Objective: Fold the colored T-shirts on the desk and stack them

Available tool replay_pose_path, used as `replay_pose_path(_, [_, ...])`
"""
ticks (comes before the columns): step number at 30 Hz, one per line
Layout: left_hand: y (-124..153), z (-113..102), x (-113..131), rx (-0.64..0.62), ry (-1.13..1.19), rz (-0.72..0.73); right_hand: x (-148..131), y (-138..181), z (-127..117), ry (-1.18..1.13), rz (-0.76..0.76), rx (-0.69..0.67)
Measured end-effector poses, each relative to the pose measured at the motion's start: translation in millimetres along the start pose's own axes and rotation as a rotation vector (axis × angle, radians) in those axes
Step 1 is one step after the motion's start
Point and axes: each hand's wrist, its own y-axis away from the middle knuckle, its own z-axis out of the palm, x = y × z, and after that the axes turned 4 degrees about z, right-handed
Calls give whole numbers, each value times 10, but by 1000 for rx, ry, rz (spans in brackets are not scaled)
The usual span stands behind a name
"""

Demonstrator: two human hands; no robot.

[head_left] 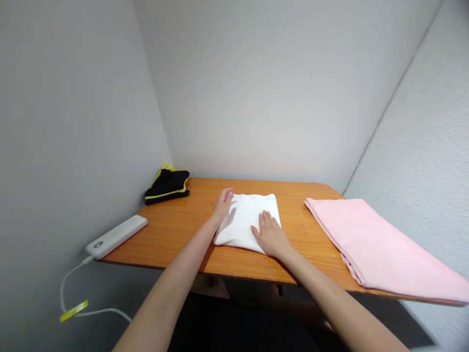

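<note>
White cloth (pixel 245 222): folded into a near-square pad, lying flat on the surface (pixel 186 225), toward the middle of the near half.
Left hand (pixel 223 202): at the cloth's far left corner, touching its left edge; fingers together and slightly bent, pointing away from the person; whether it pinches the edge, I cannot tell.
Right hand (pixel 271 233): palm down on the right part of the cloth, spread flat, thumb out to the left; pressed against the fabric, gripping nothing.
Shadow: the left hand's, dark on the white fabric beside it.
Pink cloth (pixel 377 249): folded, larger, along the right side, well apart from the white one; layered folds show at its left edge.
Black-yellow cloth (pixel 167 186): a folded bundle in the far left corner, near the wall (pixel 238 98).
Power bank (pixel 117 237): white, on the left edge.
Cable (pixel 64 288): white, plugged into its near end, hanging below, with a yellow tag (pixel 74 311).
</note>
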Motion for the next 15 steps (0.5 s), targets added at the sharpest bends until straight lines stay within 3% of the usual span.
replay_pose_path(4, [484, -516, -169, 78, -21, -77, -3, -3, 26, -18, 5, 4])
replay_pose_path(7, [1005, -727, -148, 69, -85, -104, -2, -4, 27, -50, 14, 11])
replay_pose_path(11, [1484, -735, 59, 53, -239, -116, 3, 10, 26, -58, 18, 5])
replay_pose_path(15, [1627, -664, 268, 52, -337, -166, -12, 6, 19, -79, 13, 6])
